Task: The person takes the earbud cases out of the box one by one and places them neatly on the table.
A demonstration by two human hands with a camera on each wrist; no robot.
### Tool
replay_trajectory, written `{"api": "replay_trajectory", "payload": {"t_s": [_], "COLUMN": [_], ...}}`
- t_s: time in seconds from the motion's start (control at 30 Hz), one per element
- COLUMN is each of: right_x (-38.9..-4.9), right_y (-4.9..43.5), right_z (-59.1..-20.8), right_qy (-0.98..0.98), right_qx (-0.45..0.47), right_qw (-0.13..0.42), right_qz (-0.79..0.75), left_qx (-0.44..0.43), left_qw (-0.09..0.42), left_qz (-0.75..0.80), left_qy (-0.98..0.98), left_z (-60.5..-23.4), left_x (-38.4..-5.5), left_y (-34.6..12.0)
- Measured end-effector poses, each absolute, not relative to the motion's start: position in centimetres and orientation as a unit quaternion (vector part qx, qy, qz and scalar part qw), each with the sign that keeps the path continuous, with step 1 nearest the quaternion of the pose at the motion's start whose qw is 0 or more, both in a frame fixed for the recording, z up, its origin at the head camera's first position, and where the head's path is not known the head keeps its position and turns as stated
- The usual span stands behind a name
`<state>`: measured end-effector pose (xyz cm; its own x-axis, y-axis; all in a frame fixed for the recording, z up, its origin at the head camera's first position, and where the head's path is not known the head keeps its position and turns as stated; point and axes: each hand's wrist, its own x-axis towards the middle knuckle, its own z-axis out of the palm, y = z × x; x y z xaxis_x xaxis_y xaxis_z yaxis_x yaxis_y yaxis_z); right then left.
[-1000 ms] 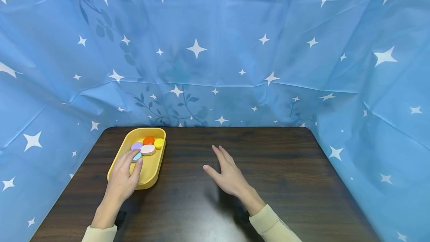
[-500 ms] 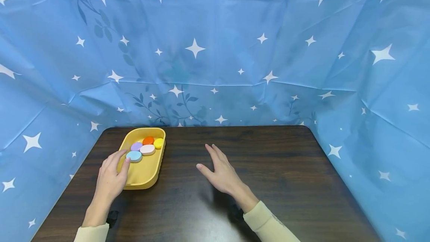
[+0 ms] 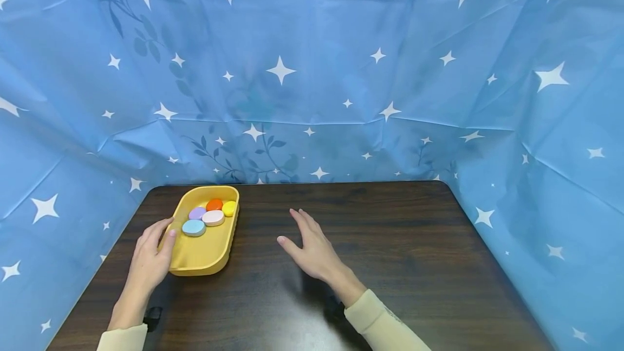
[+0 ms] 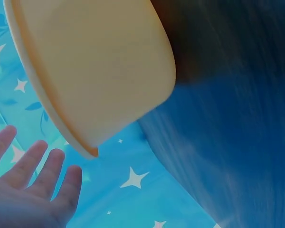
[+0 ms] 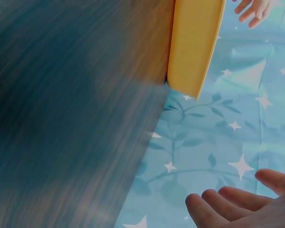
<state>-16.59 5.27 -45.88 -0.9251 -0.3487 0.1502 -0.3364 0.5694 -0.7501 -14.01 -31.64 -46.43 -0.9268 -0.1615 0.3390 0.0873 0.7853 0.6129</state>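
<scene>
At the bottom edge of the frame show my cream sleeves [image 3: 387, 329], one at left, one right of centre, with a small dark object [image 3: 153, 318] beside my left wrist. My left hand [image 3: 148, 259], lower left, angles up and to the right, fingers spread and lightly bent at the left rim of a shallow yellow tray [image 3: 202, 261]; I cannot tell whether my thumb touches it. My right hand [image 3: 314, 251] hovers over the dark wooden counter [image 3: 414, 253], just below centre, slanting toward upper left, its fingers straight and its thumb held wide. The tray sits left of centre. Inside it, nearest first, are a light blue piece [image 3: 193, 228], a pale pink piece [image 3: 213, 218], then purple [image 3: 197, 213], yellow [image 3: 229, 208] and orange pieces [image 3: 214, 205]. Behind, blue cloth [image 3: 312, 85] with white stars fills the upper frame.
</scene>
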Motion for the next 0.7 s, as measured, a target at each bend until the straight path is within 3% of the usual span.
{"api": "replay_trajectory", "payload": {"t_s": [0.7], "right_x": [-17.1], "right_y": [3.5], "right_z": [-45.8], "right_qy": [0.874], "right_qx": [-0.202], "right_qw": [0.022], "right_qz": [-0.442], "left_qx": [0.059], "left_qw": [0.129], "left_qz": [-0.356], "left_qy": [-0.923], "left_z": [-46.9], "left_x": [-14.2], "left_y": [-33.2]}}
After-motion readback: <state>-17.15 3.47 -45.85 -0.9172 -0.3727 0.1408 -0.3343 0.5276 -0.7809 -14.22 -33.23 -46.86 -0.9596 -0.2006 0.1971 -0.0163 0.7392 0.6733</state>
